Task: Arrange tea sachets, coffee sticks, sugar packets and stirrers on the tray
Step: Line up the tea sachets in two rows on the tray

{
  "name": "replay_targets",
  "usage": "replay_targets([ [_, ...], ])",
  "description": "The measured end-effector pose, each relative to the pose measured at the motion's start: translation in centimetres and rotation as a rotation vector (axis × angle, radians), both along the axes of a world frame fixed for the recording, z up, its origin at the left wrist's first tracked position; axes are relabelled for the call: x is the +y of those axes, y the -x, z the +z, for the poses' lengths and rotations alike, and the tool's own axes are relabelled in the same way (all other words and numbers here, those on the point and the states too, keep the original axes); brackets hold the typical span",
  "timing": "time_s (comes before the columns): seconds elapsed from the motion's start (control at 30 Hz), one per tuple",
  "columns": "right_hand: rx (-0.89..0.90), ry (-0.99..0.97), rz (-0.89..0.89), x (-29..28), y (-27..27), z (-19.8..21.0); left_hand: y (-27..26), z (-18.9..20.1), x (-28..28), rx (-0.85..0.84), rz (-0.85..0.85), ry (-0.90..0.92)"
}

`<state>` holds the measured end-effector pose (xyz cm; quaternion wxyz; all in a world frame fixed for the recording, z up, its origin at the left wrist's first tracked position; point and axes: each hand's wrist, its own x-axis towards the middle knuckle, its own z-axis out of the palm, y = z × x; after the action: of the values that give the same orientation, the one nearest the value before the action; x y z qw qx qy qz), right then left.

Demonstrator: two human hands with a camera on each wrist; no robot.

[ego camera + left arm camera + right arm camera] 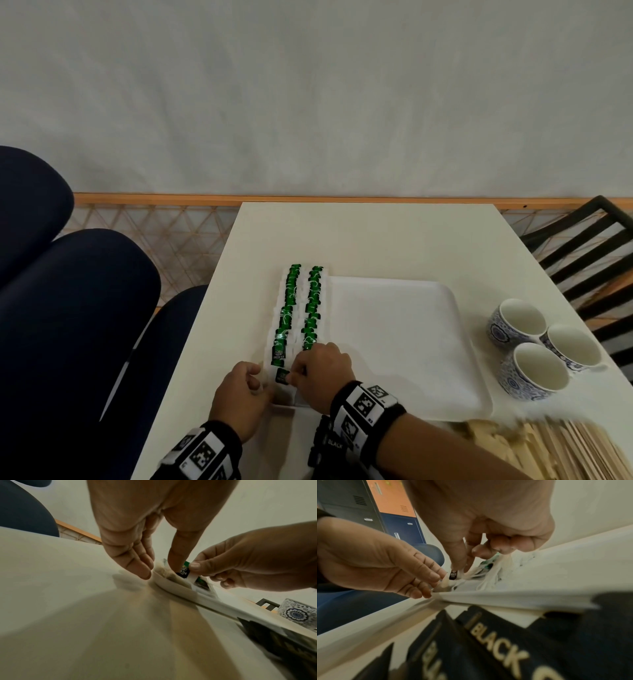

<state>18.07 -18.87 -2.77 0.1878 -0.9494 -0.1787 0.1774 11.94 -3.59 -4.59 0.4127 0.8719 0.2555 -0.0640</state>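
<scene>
Both hands at tray's [394,342] 7 o'clock corner: right hand [322,375] pinches tea sachet [283,374]; left hand [239,394], fingers relaxed, touches rim.

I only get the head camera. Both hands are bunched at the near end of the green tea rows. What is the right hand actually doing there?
Observer: The left wrist view shows the right hand pinching a green tea sachet between thumb and finger, just inside the tray rim.
Visitor: And the left hand?
Observer: In the same view, the left hand presses its thumb straight down on that sachet, while its straight fingers touch the rim from outside.
Visitor: Is there anything in the room that I miss?
Observer: The right wrist view shows orange and blue lockers beyond the table.
</scene>
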Motion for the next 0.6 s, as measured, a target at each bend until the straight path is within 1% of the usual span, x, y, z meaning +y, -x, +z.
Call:
replay_targets([
  [0.17, -0.029, 0.028, 0.021, 0.7, -0.1, 0.2, 0.0, -0.1, -0.1, 0.006, -0.009, 0.003],
  [0.3, -0.014, -0.084, -0.065, 0.5, -0.3, 0.8, -0.1, -0.1, -0.3, 0.005, -0.001, 0.015],
  [0.43, 0.044, -0.166, -0.14, -1.4, -0.6, 1.3, -0.2, 0.0, -0.7, 0.006, -0.015, 0.018],
  [0.5, 0.116, -0.131, -0.145, -2.6, -0.7, 1.2, -0.2, -0.1, -0.8, 0.009, -0.018, 0.012],
  [0.6, 0.228, -0.001, -0.087, -3.4, -0.9, 0.5, -0.3, -0.1, -0.8, 0.009, -0.026, -0.009],
])
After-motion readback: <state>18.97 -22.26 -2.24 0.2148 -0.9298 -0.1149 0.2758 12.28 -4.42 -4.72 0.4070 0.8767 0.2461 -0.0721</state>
